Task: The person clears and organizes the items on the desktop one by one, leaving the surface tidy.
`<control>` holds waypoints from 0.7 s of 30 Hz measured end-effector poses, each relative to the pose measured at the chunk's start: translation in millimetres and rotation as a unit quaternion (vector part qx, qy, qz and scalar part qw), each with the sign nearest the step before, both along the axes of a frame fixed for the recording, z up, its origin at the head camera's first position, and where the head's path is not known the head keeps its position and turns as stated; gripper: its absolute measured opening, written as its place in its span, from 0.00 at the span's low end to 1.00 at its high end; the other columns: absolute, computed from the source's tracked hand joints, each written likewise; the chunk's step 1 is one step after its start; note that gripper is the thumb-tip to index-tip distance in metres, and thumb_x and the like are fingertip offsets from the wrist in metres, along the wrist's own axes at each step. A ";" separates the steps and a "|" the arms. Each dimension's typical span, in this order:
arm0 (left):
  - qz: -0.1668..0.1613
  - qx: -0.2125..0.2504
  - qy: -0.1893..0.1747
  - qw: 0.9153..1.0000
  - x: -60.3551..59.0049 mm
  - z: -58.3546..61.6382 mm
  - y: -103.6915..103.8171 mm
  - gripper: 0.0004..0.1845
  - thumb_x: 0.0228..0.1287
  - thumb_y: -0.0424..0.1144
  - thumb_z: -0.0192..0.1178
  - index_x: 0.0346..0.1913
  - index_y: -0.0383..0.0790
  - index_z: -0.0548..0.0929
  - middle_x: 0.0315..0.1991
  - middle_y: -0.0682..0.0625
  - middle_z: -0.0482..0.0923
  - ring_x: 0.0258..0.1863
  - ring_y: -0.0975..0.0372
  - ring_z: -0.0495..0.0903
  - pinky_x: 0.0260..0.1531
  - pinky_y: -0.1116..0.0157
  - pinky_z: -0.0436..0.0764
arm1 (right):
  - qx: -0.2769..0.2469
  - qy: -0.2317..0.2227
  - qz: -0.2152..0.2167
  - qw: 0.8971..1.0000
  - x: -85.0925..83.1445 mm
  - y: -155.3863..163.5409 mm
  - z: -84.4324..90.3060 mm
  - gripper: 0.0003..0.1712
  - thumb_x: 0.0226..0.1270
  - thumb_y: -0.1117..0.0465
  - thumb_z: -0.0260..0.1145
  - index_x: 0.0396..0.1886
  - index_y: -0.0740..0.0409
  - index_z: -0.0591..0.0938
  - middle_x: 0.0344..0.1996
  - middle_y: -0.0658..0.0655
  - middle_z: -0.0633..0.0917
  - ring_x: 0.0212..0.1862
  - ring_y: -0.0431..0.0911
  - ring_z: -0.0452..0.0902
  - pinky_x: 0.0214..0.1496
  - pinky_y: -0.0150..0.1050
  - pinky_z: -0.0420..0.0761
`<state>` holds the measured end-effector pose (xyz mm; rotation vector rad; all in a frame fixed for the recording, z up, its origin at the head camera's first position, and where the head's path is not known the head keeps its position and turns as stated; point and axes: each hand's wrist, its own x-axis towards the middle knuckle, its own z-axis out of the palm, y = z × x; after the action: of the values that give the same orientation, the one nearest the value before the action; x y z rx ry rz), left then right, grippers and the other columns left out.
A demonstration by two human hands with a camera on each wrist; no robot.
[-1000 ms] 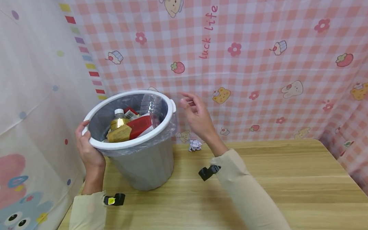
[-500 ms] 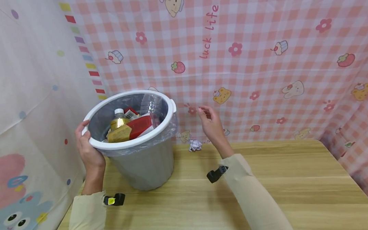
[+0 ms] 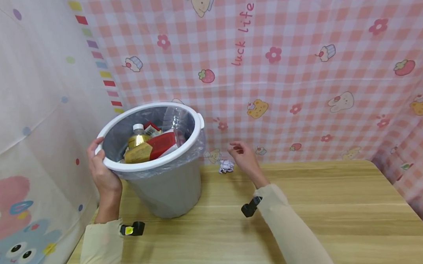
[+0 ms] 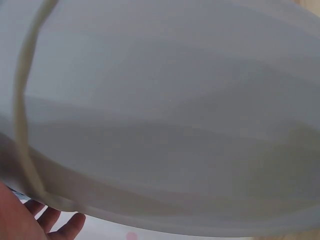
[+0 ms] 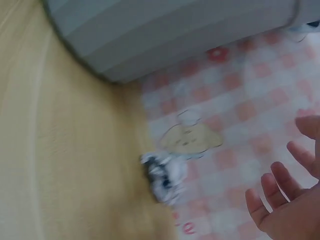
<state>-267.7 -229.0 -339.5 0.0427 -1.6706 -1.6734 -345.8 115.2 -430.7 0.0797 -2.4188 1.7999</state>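
Observation:
A grey trash bin (image 3: 168,193) with a white rim and a clear plastic liner stands at the left of the table. My left hand (image 3: 105,174) grips its rim on the left side, thumb over the edge; the left wrist view shows fingertips (image 4: 75,225) at the bin wall. To the right of the bin, my right hand (image 3: 246,159) hovers with loosely bent fingers and holds nothing. Just left of it, a crumpled paper ball (image 3: 226,166) lies at the table's back edge, also visible in the right wrist view as a blurred paper ball (image 5: 165,177). Hand and paper are apart.
Inside the bin lie a bottle with a white cap (image 3: 139,136), a red and yellow packet (image 3: 152,147) and a clear plastic container (image 3: 174,120). A pink checked curtain (image 3: 301,84) hangs behind the wooden table (image 3: 342,205); a white curtain (image 3: 40,116) hangs at left.
My right hand has moved away from beside the bin rim, to the right and then down towards the paper ball. My left hand keeps its grip on the rim.

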 end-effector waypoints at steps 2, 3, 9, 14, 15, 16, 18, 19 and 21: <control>0.000 -0.002 -0.001 1.000 0.2 -0.2 0.0 0.23 0.73 0.42 0.34 0.64 0.45 0.72 0.64 0.48 0.71 0.60 0.56 0.68 0.58 0.64 0.66 | 0.014 -0.007 0.012 1.000 -0.5 0.1 -9.1 0.23 0.70 0.60 0.62 0.63 0.63 0.76 0.58 0.66 0.77 0.58 0.57 0.73 0.61 0.52 0.74; -0.001 -0.002 -0.001 1.000 0.3 -0.3 0.0 0.23 0.73 0.42 0.34 0.64 0.45 0.72 0.64 0.49 0.71 0.60 0.56 0.68 0.58 0.64 0.66 | 0.022 -0.010 0.019 1.000 -0.9 0.4 -13.8 0.24 0.69 0.61 0.63 0.63 0.63 0.76 0.59 0.67 0.77 0.58 0.58 0.73 0.61 0.53 0.74; -0.003 0.000 0.003 1.000 -0.2 -1.2 -1.2 0.23 0.73 0.42 0.34 0.64 0.45 0.71 0.64 0.48 0.70 0.61 0.56 0.68 0.59 0.64 0.66 | 0.072 -0.044 0.052 0.995 -2.7 1.4 -42.3 0.30 0.66 0.60 0.66 0.68 0.58 0.72 0.64 0.65 0.74 0.60 0.58 0.71 0.62 0.54 0.73; 0.000 0.004 0.004 1.000 -0.7 -1.3 -1.7 0.23 0.72 0.42 0.34 0.64 0.44 0.72 0.63 0.48 0.71 0.60 0.56 0.68 0.59 0.64 0.65 | 0.101 -0.020 0.094 0.990 -4.6 -1.7 -58.3 0.32 0.64 0.66 0.67 0.68 0.62 0.71 0.62 0.66 0.74 0.57 0.59 0.73 0.59 0.55 0.75; 0.000 0.004 0.004 1.000 -0.9 -1.3 -1.7 0.23 0.72 0.42 0.34 0.63 0.44 0.72 0.63 0.48 0.71 0.60 0.56 0.68 0.59 0.64 0.65 | 0.102 -0.014 0.101 0.990 -5.0 -2.6 -59.8 0.33 0.63 0.67 0.68 0.68 0.63 0.71 0.61 0.66 0.74 0.58 0.59 0.73 0.61 0.55 0.74; -0.001 0.005 0.005 1.000 -1.0 -1.2 -1.6 0.23 0.72 0.41 0.34 0.63 0.44 0.72 0.63 0.48 0.71 0.60 0.56 0.68 0.59 0.64 0.65 | 0.108 -0.008 0.106 0.988 -5.3 -3.4 -61.2 0.34 0.62 0.67 0.68 0.68 0.63 0.71 0.61 0.66 0.74 0.59 0.60 0.72 0.63 0.56 0.73; -0.002 0.008 0.006 1.000 -1.2 -0.9 -1.4 0.23 0.72 0.41 0.34 0.63 0.44 0.72 0.64 0.47 0.71 0.60 0.56 0.68 0.59 0.64 0.64 | 0.120 0.001 0.113 0.986 -5.4 -5.0 -62.3 0.37 0.61 0.68 0.69 0.70 0.64 0.69 0.62 0.67 0.73 0.62 0.61 0.70 0.67 0.58 0.68; -0.003 0.007 0.005 1.000 -1.3 -0.6 -1.2 0.23 0.72 0.41 0.34 0.63 0.44 0.72 0.64 0.47 0.71 0.60 0.56 0.68 0.59 0.63 0.65 | 0.127 0.002 0.117 0.985 -5.8 -5.8 -63.0 0.38 0.60 0.68 0.69 0.71 0.63 0.68 0.63 0.67 0.73 0.63 0.61 0.69 0.68 0.59 0.67; -0.002 0.007 0.008 1.000 -1.5 -0.3 -1.2 0.23 0.72 0.41 0.34 0.63 0.43 0.72 0.63 0.47 0.71 0.60 0.56 0.68 0.59 0.63 0.64 | 0.139 -0.010 0.125 0.982 -5.6 -6.9 -64.2 0.41 0.61 0.66 0.70 0.73 0.60 0.65 0.65 0.66 0.72 0.66 0.62 0.68 0.70 0.60 0.63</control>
<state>-269.1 -230.2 -339.8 0.0325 -1.6475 -1.6855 -351.3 108.3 -494.8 0.4107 -2.7648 1.5377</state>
